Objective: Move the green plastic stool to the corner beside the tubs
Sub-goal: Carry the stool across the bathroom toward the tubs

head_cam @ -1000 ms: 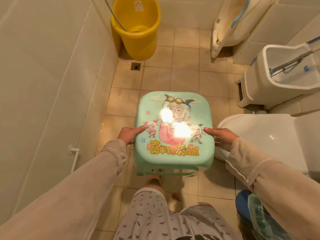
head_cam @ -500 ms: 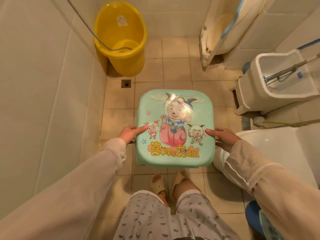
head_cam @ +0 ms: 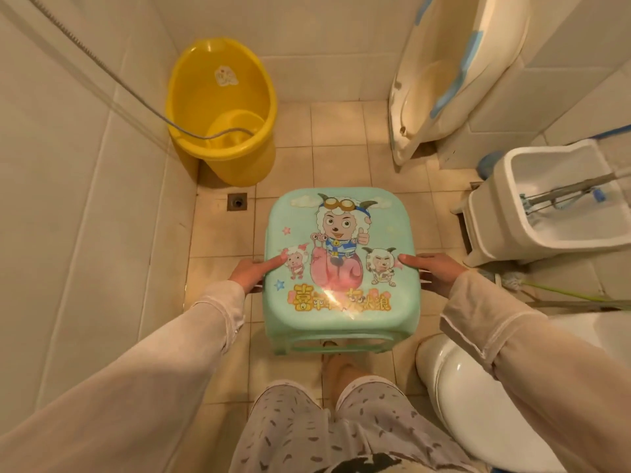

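Observation:
The green plastic stool (head_cam: 341, 268), its seat printed with cartoon sheep, is held level above the tiled floor in front of my legs. My left hand (head_cam: 254, 271) grips its left edge, thumb on the seat. On the opposite edge my right hand (head_cam: 432, 268) grips the same way. A yellow tub (head_cam: 222, 110) stands in the far left corner. A white tub (head_cam: 444, 73) leans upright against the back wall at the far right.
A floor drain (head_cam: 237, 201) lies between the yellow tub and the stool. A shower hose (head_cam: 112, 75) hangs along the left wall into the yellow tub. A white mop bucket (head_cam: 546, 206) stands at right, a toilet (head_cam: 485, 404) at lower right.
The view has lifted and shifted back, so the yellow tub and back wall show more fully. Both hands keep the same grip on the stool, which stays in front of me.

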The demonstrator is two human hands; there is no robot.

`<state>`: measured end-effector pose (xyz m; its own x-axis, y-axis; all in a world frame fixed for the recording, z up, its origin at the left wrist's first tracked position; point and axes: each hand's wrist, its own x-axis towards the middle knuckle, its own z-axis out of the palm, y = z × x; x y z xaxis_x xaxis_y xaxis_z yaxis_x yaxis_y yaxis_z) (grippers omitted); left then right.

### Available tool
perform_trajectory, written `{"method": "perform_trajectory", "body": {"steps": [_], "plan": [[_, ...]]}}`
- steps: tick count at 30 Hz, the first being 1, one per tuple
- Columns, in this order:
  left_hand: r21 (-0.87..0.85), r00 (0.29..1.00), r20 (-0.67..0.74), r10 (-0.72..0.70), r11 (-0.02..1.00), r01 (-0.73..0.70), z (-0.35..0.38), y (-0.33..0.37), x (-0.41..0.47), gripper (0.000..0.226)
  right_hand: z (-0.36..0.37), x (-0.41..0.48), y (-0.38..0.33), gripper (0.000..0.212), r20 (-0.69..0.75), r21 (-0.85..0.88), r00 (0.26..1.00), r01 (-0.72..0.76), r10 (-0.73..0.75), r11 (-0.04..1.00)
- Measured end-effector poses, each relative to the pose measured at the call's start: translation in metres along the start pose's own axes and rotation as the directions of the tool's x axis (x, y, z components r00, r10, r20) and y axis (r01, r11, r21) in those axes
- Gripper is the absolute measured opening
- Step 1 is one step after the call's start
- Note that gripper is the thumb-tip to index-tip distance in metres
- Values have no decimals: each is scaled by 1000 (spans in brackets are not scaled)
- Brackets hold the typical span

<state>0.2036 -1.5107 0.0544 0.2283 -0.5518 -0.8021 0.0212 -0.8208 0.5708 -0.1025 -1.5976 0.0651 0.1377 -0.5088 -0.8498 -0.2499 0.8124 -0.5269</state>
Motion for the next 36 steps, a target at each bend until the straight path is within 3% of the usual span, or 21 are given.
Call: {"method": "perform_trajectory", "body": {"steps": [4,9,15,20,24,36], "plan": [[-20,1000,-23,8,1000,-9,3,46,28,27,-11,28,-57,52,13,-47,1000,14,-13,999],[-31,999,-30,42,999,-43,1,93,52,24,-18,52,-108,54,9,-55,999,53,-53,997],[1,998,-12,57,998,-57,-10,143,86,48,-21,84,-155,65,28,-117,998,61,-58,991],[46,998,12,55,997,-55,-24,198,133,29,-20,120,-205,54,39,-113,997,66,-62,991],[61,999,13,31,998,-32,-35,248,175,51,-17,152,-254,44,36,-72,998,44,-41,996],[123,997,65,31,992,-39,-68,383,254,55,-9,210,-391,39,-23,-100,997,73,-76,992]]}}
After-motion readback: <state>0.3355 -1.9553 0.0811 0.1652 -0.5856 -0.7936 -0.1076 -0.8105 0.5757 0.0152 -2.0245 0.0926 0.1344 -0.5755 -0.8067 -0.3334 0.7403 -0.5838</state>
